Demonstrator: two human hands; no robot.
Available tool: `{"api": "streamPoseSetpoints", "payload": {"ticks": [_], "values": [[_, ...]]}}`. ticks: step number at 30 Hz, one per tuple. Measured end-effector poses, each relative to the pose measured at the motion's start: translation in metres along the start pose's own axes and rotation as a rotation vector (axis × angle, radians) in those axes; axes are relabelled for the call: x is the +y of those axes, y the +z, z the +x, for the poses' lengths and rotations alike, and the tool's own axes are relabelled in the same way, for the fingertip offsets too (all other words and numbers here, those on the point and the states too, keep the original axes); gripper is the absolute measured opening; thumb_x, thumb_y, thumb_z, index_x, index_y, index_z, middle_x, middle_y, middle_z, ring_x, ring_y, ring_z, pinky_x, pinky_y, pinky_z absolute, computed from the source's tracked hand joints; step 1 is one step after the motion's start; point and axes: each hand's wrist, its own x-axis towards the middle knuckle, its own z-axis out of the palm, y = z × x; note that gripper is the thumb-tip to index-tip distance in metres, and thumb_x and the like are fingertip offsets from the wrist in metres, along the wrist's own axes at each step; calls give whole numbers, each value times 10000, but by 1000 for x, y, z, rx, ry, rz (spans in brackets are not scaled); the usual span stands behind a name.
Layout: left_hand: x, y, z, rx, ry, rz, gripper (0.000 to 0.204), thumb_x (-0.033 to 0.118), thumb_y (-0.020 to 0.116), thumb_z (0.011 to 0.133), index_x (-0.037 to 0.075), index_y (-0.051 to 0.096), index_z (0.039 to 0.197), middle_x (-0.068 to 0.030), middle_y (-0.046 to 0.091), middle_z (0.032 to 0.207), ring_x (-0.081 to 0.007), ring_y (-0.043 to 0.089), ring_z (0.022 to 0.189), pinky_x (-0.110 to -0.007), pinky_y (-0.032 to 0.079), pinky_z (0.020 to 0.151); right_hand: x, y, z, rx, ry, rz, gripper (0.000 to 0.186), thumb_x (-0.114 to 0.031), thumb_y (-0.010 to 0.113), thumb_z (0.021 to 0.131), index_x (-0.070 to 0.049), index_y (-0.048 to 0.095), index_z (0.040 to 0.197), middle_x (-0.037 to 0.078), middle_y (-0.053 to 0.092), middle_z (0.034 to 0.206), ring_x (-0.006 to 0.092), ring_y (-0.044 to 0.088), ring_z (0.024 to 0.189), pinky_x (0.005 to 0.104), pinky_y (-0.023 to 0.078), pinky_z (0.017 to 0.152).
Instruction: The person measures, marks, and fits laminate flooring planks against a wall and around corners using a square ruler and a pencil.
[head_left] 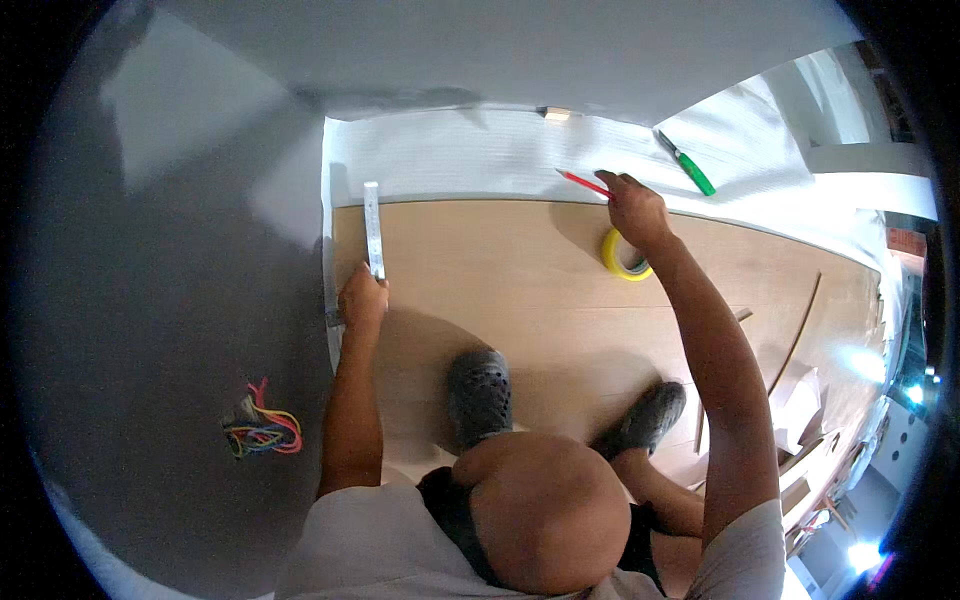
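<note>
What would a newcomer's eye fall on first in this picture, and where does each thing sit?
Probably the bright yellow tape roll on the wooden floor, just below the right hand, which holds a red pencil. Next come the green-handled tool on the white sheet at upper right, and the tangle of coloured wires against the grey wall at lower left.

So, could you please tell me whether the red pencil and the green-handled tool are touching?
Apart: the head view plainly shows white sheet between the red pencil, in the right hand, and the green-handled tool.
</note>
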Motion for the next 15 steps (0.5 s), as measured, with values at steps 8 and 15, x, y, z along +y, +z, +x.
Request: {"api": "streamPoseSetpoints", "payload": {"ticks": [8, 15], "values": [[9, -11, 17, -27, -143, -27, 264, 184, 624, 936, -9, 628, 1116, -252, 713, 1049, -422, 699, 1013, -513, 550, 879, -33, 43, 126, -80, 26, -208, 652, -105, 497, 980, -312, 338, 1577, 301, 511, 1427, 391, 674, 1139, 416, 619, 886], [1, -31, 17, 28, -124, -30, 228, 211, 618, 945, 21, 619, 1070, -226, 727, 992, -414, 711, 955, -515, 559, 835, -37, 74, 145, 124, 153, -156, 533, -138, 501, 982, -318, 506, 1483, 239, 564, 1369, 362, 678, 1120, 446, 593, 890]]}}
